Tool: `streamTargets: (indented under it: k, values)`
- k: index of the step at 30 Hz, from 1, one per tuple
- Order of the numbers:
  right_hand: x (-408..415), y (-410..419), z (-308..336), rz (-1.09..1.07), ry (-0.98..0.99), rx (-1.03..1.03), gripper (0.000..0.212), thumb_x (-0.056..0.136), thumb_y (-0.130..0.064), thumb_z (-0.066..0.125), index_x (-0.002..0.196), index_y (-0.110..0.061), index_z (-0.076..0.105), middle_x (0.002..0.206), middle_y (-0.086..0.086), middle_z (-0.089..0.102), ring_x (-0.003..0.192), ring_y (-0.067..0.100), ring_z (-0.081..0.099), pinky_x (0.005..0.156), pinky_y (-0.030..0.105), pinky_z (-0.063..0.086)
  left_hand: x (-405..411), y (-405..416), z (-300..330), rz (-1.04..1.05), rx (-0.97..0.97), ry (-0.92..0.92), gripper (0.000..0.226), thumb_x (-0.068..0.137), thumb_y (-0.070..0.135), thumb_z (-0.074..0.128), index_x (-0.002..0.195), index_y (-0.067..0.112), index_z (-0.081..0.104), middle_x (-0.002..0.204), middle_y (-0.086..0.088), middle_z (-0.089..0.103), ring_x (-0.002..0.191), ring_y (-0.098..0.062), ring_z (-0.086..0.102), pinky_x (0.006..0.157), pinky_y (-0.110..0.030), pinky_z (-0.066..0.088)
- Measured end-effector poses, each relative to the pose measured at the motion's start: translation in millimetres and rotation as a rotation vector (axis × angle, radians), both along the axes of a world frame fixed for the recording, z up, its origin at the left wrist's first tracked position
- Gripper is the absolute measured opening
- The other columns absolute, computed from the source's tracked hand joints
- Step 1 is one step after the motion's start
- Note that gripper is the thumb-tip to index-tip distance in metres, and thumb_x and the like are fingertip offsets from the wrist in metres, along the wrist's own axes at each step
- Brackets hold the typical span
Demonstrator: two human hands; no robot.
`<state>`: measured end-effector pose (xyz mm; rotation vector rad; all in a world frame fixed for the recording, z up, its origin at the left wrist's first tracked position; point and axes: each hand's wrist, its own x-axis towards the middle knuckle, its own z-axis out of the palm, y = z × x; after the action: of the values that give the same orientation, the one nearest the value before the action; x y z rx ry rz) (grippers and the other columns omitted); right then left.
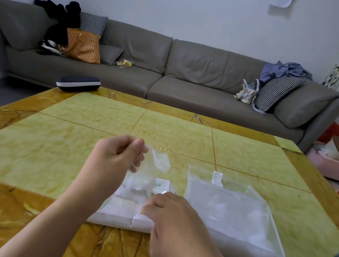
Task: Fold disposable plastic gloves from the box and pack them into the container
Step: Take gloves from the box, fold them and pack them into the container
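Note:
A flat white box of gloves (124,212) lies on the yellow table near its front edge. My left hand (118,156) is raised above the box and pinches a thin clear plastic glove (155,165) between thumb and fingers; the glove trails down into the box opening. My right hand (172,216) rests on the box's right end with curled fingers against its torn edge. Right of the box stands a clear plastic container (237,213) with a raised lid and clear plastic inside.
A dark glasses case (78,83) sits at the table's far left corner. A grey sofa (171,68) with cushions and bags runs behind the table. A pink tub (330,165) stands on the floor at the right.

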<state>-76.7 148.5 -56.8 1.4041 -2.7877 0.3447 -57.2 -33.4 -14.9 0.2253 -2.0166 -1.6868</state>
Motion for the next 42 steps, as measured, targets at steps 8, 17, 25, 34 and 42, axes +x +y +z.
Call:
streamTargets:
  k: [8, 17, 25, 34, 42]
  values:
    - [4, 3, 8, -0.123, -0.174, -0.104, 0.040, 0.093, -0.015, 0.046, 0.126, -0.029, 0.064, 0.124, -0.019, 0.047, 0.112, 0.003, 0.047, 0.099, 0.020, 0.042, 9, 3, 14, -0.057, 0.508, 0.004, 0.029, 0.103, 0.027, 0.057, 0.088, 0.005, 0.067, 0.077, -0.009, 0.060, 0.064, -0.021, 0.061, 0.055, -0.033, 0.054]
    - [4, 16, 36, -0.354, -0.364, -0.699, 0.074, 0.077, -0.065, 0.080, 0.133, -0.046, 0.037, 0.135, -0.032, 0.045, 0.132, -0.010, 0.041, 0.105, 0.015, 0.038, 16, 26, 19, -0.031, 0.521, -0.082, 0.029, 0.103, 0.027, 0.059, 0.093, 0.004, 0.073, 0.076, -0.020, 0.072, 0.058, -0.029, 0.069, 0.047, -0.031, 0.056]
    - [3, 23, 49, -0.439, -0.656, -1.069, 0.037, 0.107, -0.025, 0.058, 0.077, -0.005, 0.069, 0.063, 0.012, 0.072, 0.056, 0.026, 0.068, 0.055, 0.024, 0.054, 21, 51, 10, 0.010, 0.298, -0.036, 0.050, 0.104, 0.047, 0.047, 0.093, 0.005, 0.073, 0.078, -0.020, 0.072, 0.069, -0.041, 0.071, 0.069, -0.058, 0.061]
    - [-13, 36, 46, -0.509, -0.762, -1.154, 0.040, 0.104, -0.028, 0.062, 0.076, 0.000, 0.071, 0.060, 0.015, 0.062, 0.053, 0.022, 0.059, 0.052, 0.029, 0.051, 20, 58, -4, -0.264, 0.197, -0.225, 0.011, 0.084, 0.014, 0.082, 0.090, 0.006, 0.078, 0.073, -0.019, 0.071, 0.056, -0.023, 0.064, 0.054, -0.025, 0.053]
    - [-36, 63, 50, -0.518, -0.706, -1.219, 0.029, 0.103, -0.020, 0.064, 0.081, -0.001, 0.065, 0.064, 0.017, 0.060, 0.053, 0.026, 0.057, 0.055, 0.040, 0.049, 20, 57, -3, -0.326, 0.119, -0.170, 0.011, 0.086, 0.003, 0.079, 0.090, 0.013, 0.075, 0.065, -0.018, 0.065, 0.054, -0.028, 0.064, 0.055, -0.027, 0.052]
